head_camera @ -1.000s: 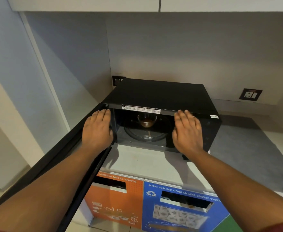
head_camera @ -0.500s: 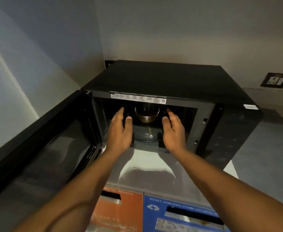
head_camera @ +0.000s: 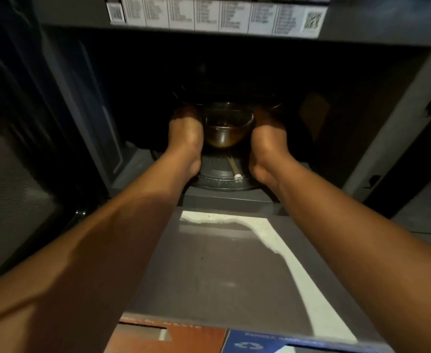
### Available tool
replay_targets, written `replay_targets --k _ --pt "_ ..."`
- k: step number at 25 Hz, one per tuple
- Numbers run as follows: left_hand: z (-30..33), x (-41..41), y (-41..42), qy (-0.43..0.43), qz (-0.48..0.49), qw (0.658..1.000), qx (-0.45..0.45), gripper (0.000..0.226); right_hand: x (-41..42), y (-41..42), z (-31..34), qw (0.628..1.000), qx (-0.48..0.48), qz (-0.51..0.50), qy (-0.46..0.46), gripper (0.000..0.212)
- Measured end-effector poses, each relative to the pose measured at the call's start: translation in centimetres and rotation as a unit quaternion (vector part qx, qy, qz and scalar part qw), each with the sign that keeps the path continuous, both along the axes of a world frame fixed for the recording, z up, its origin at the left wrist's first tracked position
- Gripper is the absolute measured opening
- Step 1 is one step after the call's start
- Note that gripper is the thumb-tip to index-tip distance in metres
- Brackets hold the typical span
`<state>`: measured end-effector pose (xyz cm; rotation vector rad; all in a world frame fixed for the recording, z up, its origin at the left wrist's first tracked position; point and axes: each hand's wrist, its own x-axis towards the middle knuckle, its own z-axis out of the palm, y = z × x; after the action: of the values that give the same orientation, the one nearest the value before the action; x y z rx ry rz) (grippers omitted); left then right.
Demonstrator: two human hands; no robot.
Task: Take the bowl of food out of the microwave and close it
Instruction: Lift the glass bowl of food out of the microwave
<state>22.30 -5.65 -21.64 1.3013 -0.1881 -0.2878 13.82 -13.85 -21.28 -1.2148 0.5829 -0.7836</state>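
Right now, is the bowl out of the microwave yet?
Not yet. Done: the black microwave's door is swung open to the left. In hand: the left hand and right hand are cupped against either side of the clear glass bowl with brownish food, which is inside above the round turntable. Left: bring it out and shut the door.

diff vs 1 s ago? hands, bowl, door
Both hands went from the microwave's front edge into the cavity. The left hand and right hand now cup the sides of the bowl; lift not evident. The bowl stays on the turntable, and the door stays open.
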Motion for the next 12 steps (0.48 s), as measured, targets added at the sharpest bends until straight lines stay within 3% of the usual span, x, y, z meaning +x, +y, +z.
replay_targets --k 12 --pt "1.6 -2.5 0.5 0.042 0.009 0.996 -0.083 0.024 -1.3 0.8 1.3 0.999 0.026 0.013 -0.026 0.018"
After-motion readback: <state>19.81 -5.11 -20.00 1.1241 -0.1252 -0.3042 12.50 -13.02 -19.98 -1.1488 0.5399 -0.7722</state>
